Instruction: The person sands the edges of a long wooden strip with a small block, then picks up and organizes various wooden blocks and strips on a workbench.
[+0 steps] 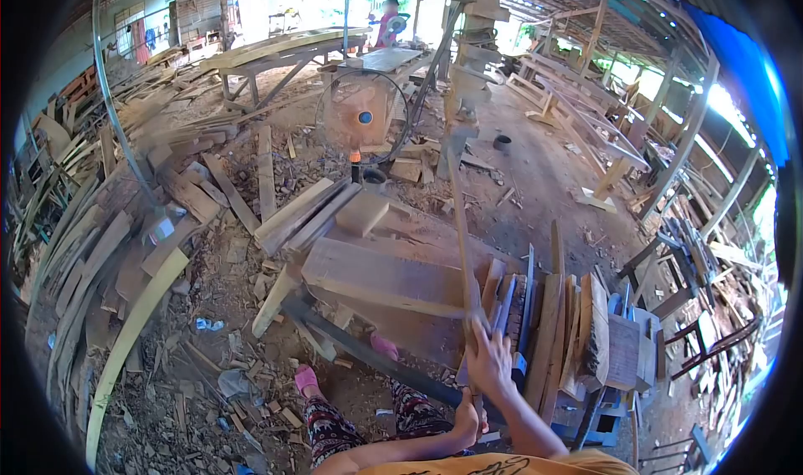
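Note:
A long, narrow wooden strip (462, 232) runs from close to my body out toward a post-like machine or stand at the top middle. My right hand (491, 360) is closed around it, partway along its near end. Below that, my left hand (470, 419) grips the same strip close to its near end, with some fingers hidden. A thick wooden beam (385, 278) lies on the workbench to the left of the strip. Stacked boards (556, 333) stand close on the right of my right hand.
A round fan (362, 115) stands beyond the bench. Wood offcuts and scraps (201, 391) cover the ground at left. A long pale board (134, 349) lies there. At upper right is a wooden frame (585, 115). Another person (390, 22) is far back.

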A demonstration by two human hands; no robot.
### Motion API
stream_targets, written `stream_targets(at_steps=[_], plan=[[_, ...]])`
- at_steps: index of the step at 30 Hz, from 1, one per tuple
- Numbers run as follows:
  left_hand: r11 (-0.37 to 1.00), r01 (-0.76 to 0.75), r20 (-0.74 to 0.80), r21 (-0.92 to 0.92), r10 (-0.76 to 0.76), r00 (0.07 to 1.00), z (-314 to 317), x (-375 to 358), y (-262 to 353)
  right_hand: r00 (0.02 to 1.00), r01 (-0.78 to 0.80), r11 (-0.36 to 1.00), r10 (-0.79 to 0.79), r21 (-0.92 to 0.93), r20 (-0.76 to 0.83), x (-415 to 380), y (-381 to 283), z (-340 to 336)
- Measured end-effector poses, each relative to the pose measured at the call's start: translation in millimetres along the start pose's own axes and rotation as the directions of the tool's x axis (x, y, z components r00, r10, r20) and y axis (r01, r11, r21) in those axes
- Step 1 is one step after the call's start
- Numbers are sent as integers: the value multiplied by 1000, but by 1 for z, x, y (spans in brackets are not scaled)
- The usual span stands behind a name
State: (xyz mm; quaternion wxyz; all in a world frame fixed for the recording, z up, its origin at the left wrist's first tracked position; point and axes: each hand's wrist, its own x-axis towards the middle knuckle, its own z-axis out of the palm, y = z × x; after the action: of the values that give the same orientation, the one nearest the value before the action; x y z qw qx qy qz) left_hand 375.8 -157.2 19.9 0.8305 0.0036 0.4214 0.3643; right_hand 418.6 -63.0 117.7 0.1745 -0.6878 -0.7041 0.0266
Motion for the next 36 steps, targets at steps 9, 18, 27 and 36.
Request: stream_targets(at_steps=[9,18,27,36], plan=[[999,-54,-14,7,54,998,7,-2,-3,993,-112,988,107,104,57,161,-3,37],[999,-46,59,14,45,997,-3,8,-6,966,-108,990,84,90,243,-38,-8,-20],[994,-106,16,19,105,994,6,1,-4,994,-83,980,69,183,85,180,-5,21],[1000,1,-1,14,-1,1000,-13,15,-12,997,-42,991,33,128,76,-16,3,0]])
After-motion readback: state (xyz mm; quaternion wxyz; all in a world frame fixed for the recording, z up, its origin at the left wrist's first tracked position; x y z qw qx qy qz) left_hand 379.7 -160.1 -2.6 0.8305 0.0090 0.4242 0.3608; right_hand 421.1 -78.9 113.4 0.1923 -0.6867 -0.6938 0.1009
